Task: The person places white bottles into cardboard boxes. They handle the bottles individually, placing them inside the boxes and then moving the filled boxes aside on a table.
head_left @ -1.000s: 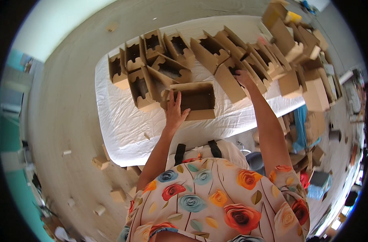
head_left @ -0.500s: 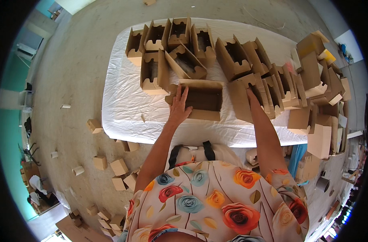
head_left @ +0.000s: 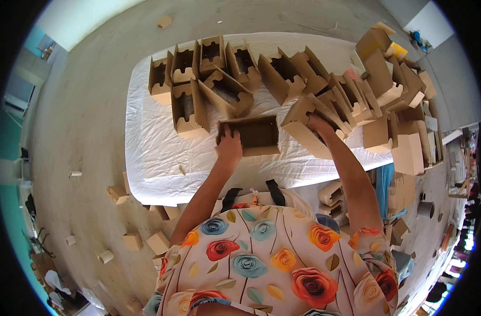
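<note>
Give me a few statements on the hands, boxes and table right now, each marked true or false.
1. The bare left hand is at the left end of an open rectangular brown cardboard box. True.
2. The bare right hand lies flat on the table covering. False: it reaches into another open brown cardboard box, its fingertips hidden.
3. A wrinkled white covering lies over the table. True.
4. The box at the left hand is closed. False: its inside shows.
5. Small brown cardboard pieces lie on the floor at left. True.
</note>
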A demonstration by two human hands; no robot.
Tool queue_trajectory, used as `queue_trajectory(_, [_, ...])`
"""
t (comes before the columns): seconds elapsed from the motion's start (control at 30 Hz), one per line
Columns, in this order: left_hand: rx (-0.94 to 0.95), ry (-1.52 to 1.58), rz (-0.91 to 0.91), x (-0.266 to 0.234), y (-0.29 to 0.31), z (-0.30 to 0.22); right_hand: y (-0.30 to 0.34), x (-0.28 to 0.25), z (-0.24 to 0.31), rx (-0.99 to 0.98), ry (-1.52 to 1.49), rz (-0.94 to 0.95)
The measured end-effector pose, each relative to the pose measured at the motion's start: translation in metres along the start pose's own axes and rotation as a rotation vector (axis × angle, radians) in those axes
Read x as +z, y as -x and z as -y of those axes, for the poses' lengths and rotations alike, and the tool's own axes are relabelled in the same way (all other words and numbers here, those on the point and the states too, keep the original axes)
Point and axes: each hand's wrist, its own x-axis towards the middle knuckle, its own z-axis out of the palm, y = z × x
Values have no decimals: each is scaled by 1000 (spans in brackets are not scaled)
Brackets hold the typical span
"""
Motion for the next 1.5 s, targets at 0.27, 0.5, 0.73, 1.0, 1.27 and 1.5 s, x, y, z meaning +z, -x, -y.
queue_trajectory(0.27, [844, 231, -374, -45, -18, -119, -2, 22, -8, -56, -528, -54])
queue_trajectory(0.5, [419, 27, 51, -2, -80, -79, 46, -17, 40, 79, -374, -242])
queue_trajectory(0.73, [453, 433, -486, -28, -39, -60, 89, -61, 118, -250, -872, -789])
queue_trajectory(1.0, [127, 53, -575, -25, 18, 10, 47, 10, 204, -362, -436, -279])
queue_trajectory(1.27, [3, 582, -445, 7, -2, 41, -25, 86, 175, -181, 314, 96])
queue_trajectory(1.5, [131, 538, -585, -20, 12, 60, 26, 67, 171, -378, -192, -398])
